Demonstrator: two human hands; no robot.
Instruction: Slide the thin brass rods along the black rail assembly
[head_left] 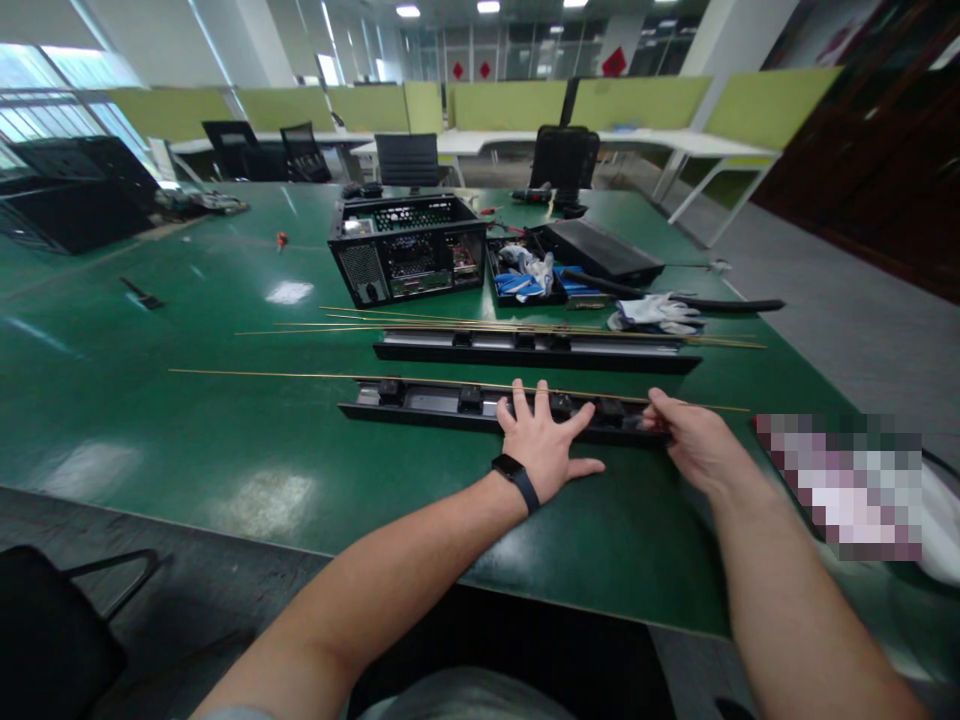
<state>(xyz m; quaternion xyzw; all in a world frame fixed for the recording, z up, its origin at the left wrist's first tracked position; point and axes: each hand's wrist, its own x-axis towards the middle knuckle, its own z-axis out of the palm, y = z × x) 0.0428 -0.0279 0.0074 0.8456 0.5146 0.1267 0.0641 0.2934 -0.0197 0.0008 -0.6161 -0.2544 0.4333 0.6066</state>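
A long black channel-shaped rail (427, 412) lies across the near part of the green table, with several small black blocks set along its inside. One thin brass-coloured rod (262, 374) runs lengthwise over this rail and sticks out past both ends. My left hand (541, 440), a dark watch on its wrist, lies spread on the middle of the rail, fingertips at the rod. At the rail's right end, my right hand (694, 435) has thumb and fingers pinched together on the rod. Part of the rail is hidden under my hands.
Just beyond lies a second black rail (525, 357) with several brass rods (352, 325) on it. Farther back are an open computer case (409, 250), a box of gloves (529, 275), white gloves (656, 314) and a flat black case (600, 250). A brush (142, 295) lies left.
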